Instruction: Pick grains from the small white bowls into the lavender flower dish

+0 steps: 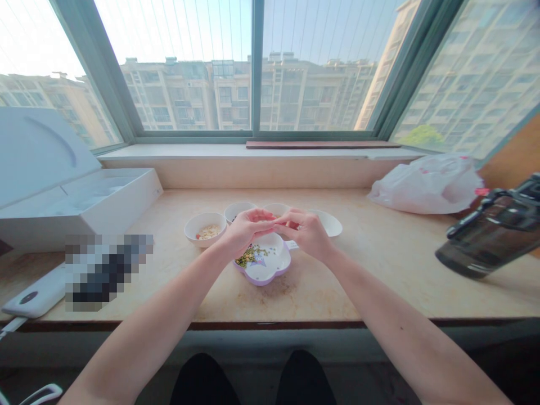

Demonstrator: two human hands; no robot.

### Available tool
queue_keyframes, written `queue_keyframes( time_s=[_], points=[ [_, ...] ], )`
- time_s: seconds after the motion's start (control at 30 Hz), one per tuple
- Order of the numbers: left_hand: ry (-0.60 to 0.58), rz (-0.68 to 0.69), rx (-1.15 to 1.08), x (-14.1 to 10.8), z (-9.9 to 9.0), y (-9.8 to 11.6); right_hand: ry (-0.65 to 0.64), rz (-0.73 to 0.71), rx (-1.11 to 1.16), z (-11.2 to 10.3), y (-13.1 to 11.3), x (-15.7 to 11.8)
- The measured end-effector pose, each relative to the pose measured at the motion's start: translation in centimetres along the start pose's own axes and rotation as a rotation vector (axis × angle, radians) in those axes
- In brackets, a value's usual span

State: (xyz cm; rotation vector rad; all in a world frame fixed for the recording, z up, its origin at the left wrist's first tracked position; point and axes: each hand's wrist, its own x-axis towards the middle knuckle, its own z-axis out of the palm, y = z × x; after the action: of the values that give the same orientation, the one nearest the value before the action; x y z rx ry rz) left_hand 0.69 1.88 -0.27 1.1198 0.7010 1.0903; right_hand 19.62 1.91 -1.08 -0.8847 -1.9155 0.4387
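Note:
My left hand (248, 230) and my right hand (304, 229) meet at the fingertips above a purple-rimmed white dish (274, 264). The dish has a cartoon print, a short handle on its right, and green and dark beans on its left side. Both hands have bent fingers pressed together; whatever lies between them is too small to make out. Left of my left hand is a white bowl (192, 232) with pale flakes. Behind my hands stand a bowl with dark contents (236, 209) and another white bowl (272, 208), partly hidden. A white oval dish (333, 224) sits behind my right hand.
An open white box (120, 199) stands at the left, with a white power bank (40, 292) and a pixelated dark item nearer the front edge. At the right lie a white plastic bag (426, 185) and a dark bottle (489, 242). Windows rise behind the counter (379, 270).

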Motion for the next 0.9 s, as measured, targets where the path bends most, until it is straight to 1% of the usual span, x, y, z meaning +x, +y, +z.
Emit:
queue_keyframes(
  time_s=[0.07,0.1,0.17,0.2,0.27,0.3,0.37,0.47,0.5,0.57,0.63,0.73,0.9],
  points=[
    [0.000,0.021,0.107,0.0,-0.1,0.0,-0.008,0.008,-0.004,-0.1,0.0,0.0],
    [0.006,0.047,0.212,0.0,-0.1,-0.1,-0.013,0.014,-0.003,-0.1,0.0,0.0],
    [0.021,0.134,0.535,0.0,-0.2,-0.4,-0.023,0.020,0.001,-0.1,-0.1,0.0],
    [0.007,0.184,0.726,0.0,-0.3,-0.5,-0.027,0.021,0.000,-0.2,-0.1,0.0],
    [-0.074,0.260,1.059,-0.1,-0.4,-0.9,-0.028,0.026,-0.014,-0.4,-0.2,0.0],
    [-0.134,0.274,1.180,-0.2,-0.4,-1.0,-0.020,0.033,-0.031,-0.5,-0.1,0.1],
    [-0.250,0.263,1.333,-0.2,-0.4,-1.3,0.035,0.057,-0.091,-1.1,0.0,0.3],
    [-0.335,0.233,1.429,-0.1,-0.5,-1.7,0.169,0.117,-0.249,-2.2,0.6,0.9],
    [-0.351,0.234,1.439,-0.1,-0.5,-1.8,0.198,0.144,-0.318,-2.7,0.8,1.1],
    [-0.373,0.244,1.454,0.1,-0.6,-2.0,0.216,0.219,-0.461,-3.5,1.4,1.3],
    [-0.385,0.252,1.483,0.2,-0.6,-2.2,0.201,0.324,-0.585,-4.1,1.9,1.5],
    [-0.383,0.241,1.536,0.2,-0.4,-2.2,0.158,0.479,-0.714,-4.5,2.3,1.5],
    [-0.386,0.215,1.579,0.0,0.1,-1.9,0.061,0.599,-0.800,-4.6,2.5,1.4]
  ],
)
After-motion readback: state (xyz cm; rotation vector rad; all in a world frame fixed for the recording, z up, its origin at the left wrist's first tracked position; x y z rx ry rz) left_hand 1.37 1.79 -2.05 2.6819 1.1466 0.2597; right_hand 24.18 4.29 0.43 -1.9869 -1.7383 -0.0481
